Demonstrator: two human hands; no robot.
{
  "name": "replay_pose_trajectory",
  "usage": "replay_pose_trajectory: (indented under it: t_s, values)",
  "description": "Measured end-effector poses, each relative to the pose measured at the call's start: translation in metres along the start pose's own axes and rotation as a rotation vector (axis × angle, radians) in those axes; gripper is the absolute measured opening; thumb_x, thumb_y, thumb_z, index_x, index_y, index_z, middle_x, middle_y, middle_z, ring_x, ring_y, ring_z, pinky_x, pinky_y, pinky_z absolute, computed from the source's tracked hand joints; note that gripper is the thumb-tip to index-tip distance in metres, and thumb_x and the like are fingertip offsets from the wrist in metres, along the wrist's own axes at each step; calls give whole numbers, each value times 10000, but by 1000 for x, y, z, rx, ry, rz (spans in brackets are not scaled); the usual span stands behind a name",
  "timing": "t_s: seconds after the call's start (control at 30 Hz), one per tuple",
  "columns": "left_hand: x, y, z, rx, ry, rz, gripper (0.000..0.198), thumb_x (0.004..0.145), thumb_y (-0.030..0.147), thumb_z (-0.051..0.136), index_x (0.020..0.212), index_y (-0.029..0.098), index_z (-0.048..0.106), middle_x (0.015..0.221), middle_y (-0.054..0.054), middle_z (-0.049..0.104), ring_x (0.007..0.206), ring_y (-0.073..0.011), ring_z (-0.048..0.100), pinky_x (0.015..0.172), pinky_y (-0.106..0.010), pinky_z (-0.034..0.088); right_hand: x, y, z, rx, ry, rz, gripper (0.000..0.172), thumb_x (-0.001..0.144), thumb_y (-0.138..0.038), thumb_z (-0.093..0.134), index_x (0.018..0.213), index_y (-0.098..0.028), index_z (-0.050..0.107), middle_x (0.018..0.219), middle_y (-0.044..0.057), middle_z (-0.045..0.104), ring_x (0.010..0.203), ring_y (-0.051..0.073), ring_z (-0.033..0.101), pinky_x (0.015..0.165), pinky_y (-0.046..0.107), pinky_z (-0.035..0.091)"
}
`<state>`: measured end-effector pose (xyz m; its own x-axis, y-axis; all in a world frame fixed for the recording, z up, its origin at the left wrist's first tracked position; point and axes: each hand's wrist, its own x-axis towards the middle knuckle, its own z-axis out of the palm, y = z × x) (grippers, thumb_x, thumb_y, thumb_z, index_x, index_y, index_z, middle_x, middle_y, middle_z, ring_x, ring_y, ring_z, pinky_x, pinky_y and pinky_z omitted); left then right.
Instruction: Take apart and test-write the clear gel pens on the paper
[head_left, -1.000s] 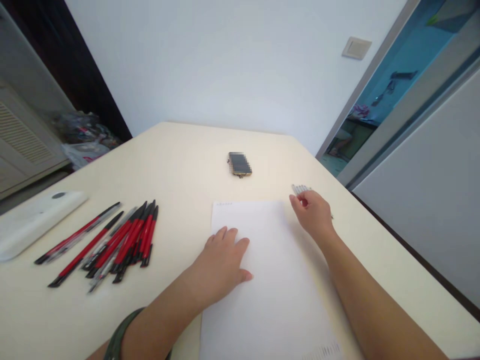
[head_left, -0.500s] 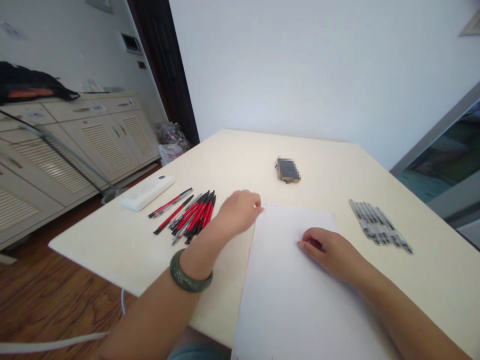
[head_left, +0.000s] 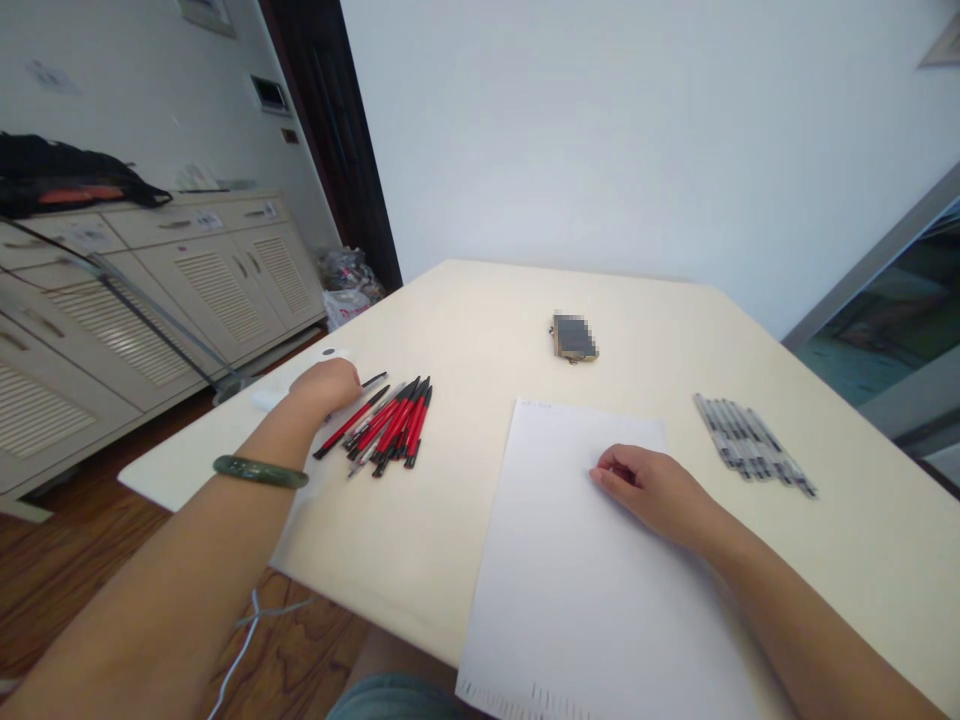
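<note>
My left hand (head_left: pixel 328 384) reaches out to the left side of a pile of several red and black pens (head_left: pixel 395 425). Its fingers curl down over the leftmost pen, whose black end sticks out past the knuckles. A green bangle (head_left: pixel 260 470) circles that wrist. My right hand (head_left: pixel 646 486) rests on a white sheet of paper (head_left: pixel 566 580) with its fingers curled under; whatever is inside them is hidden. A row of several clear pen refills (head_left: pixel 750 445) lies to the right of the sheet, apart from both hands.
A small dark phone (head_left: pixel 575 337) lies at the middle back of the cream table (head_left: pixel 480 300). A white flat object (head_left: pixel 264 400) peeks out beside my left hand near the table's left edge. Louvred cabinets (head_left: pixel 187 290) stand at the left, and a cable (head_left: pixel 247 640) lies on the wooden floor.
My left hand has moved left, off the top corner of the paper and onto the red pens. My right hand stays curled on the sheet. The view has turned slightly.
</note>
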<state>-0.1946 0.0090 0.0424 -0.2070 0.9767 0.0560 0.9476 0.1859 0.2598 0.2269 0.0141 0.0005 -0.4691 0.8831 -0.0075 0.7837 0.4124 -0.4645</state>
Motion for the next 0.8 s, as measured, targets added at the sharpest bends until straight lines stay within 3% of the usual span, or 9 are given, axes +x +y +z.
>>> replay_pose_trajectory:
  t_s: [0.2, 0.37, 0.47, 0.57, 0.6, 0.7, 0.8]
  values:
    - [0, 2, 14, 124, 12, -114, 298, 675, 323, 455, 595, 59, 569, 523, 18, 547, 805, -193, 551, 785, -342, 365, 0, 0, -1, 29, 14, 10, 280, 757, -410, 380, 725, -205, 567, 655, 27, 584, 564, 145, 493, 494, 246, 316]
    - [-7, 28, -9, 98, 23, -106, 302, 688, 356, 481, 581, 87, 564, 636, -52, 605, 851, -208, 546, 812, -324, 359, 0, 1, 0, 40, 28, 9, 274, 760, -407, 383, 725, -207, 568, 658, 22, 584, 564, 142, 496, 497, 243, 319]
    - [-15, 67, -15, 9, 66, -16, 364, 756, 400, 397, 763, 87, 581, 765, -39, 599, 874, -209, 514, 820, -338, 353, 0, 1, 0, 59, 23, 12, 267, 762, -404, 388, 732, -210, 569, 646, 14, 576, 560, 137, 491, 501, 239, 323]
    - [-27, 123, 4, -133, 29, 89, 328, 771, 392, 377, 859, 134, 560, 715, -1, 582, 701, -136, 542, 681, -261, 424, -2, -3, 0, 119, 44, 7, 253, 764, -392, 400, 731, -202, 565, 667, 15, 572, 579, 131, 484, 514, 235, 331]
    - [-33, 143, 14, -222, -24, 147, 301, 777, 384, 375, 843, 152, 554, 690, 10, 576, 632, -107, 540, 614, -222, 433, -3, -5, -1, 156, 54, 4, 251, 767, -389, 403, 729, -198, 562, 669, 13, 567, 584, 128, 479, 516, 231, 332]
    - [-54, 195, 47, -815, -337, 283, 191, 752, 314, 445, 754, 142, 529, 599, 5, 535, 522, -93, 516, 519, -218, 442, -6, -15, -4, 355, 35, -11, 266, 780, -398, 405, 743, -182, 555, 661, 5, 544, 583, 109, 453, 510, 216, 330]
    - [-72, 222, 68, -1078, -457, 252, 157, 724, 304, 507, 737, 148, 512, 582, 18, 514, 515, -90, 505, 534, -241, 453, -10, -23, -5, 646, -73, -69, 275, 782, -404, 422, 793, -161, 552, 737, 16, 556, 615, 94, 457, 526, 204, 341]
